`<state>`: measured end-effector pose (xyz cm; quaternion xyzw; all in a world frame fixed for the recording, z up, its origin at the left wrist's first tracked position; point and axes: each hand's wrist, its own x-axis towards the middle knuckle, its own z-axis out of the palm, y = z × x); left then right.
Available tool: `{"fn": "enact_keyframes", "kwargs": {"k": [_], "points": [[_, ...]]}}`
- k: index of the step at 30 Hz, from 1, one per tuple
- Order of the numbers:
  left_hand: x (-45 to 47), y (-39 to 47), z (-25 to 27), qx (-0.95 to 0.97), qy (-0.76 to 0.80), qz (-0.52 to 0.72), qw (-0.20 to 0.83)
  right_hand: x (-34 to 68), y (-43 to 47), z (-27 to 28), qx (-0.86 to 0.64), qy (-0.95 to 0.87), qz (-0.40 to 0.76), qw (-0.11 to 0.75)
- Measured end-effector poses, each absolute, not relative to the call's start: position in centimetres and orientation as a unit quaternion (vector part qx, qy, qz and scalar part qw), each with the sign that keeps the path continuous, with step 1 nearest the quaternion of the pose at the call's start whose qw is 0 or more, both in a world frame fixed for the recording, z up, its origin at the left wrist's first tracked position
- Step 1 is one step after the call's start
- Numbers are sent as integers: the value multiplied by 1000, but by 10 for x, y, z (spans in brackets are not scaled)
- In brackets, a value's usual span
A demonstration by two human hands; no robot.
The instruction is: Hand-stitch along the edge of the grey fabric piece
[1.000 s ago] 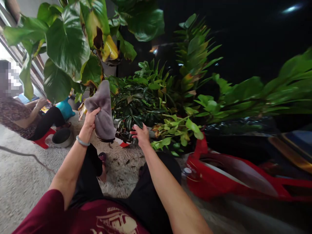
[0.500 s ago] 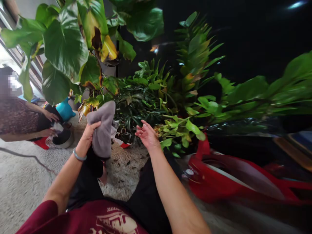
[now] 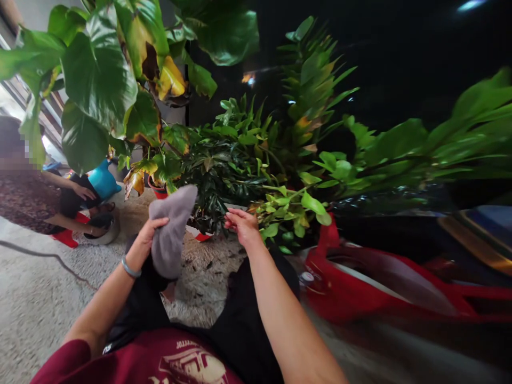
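My left hand (image 3: 150,234), with a pale bracelet at its wrist, grips a soft grey cloth (image 3: 172,229) that hangs in front of the plants. My right hand (image 3: 243,224) is closed in a pinch at the edge of a dark-leaved plant (image 3: 212,181). A narrow dark leaf (image 3: 224,209) seems to be between its thumb and forefinger, though the fingers partly cover it. Just beyond that hand spreads a lighter green plant (image 3: 286,205). The dark plant stands in a white and red planter (image 3: 199,233), mostly covered by foliage.
On the left a person (image 3: 28,197) sits with one hand in a grey bucket (image 3: 104,234), beside a blue object (image 3: 103,178). Large heart-shaped leaves (image 3: 98,80) hang overhead. A red bag (image 3: 360,282) lies to my right. A dark cable (image 3: 44,254) crosses the concrete floor.
My right hand has gone from spread fingers to a pinch at the dark plant. The cloth in my left hand has dropped slightly. The other person's hand has gone into the bucket.
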<state>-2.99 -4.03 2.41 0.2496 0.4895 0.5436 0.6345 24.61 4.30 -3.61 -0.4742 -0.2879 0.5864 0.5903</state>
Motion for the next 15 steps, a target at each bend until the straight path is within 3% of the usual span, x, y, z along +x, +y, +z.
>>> {"fn": "enact_keyframes", "kwargs": {"k": [4,6,12,15], "points": [[-35,10,91,213,423,696,540,244,43,-39,-461,-306,592,586],[-28,38,104,205,419,705,534,241,41,-38,-462,-314,593,580],[-5,12,30,171,571,496,631,246,36,-40,-497,-338,574,556],[-16,-30,1,143,553,413,709,255,34,-43,-506,-340,561,559]]}}
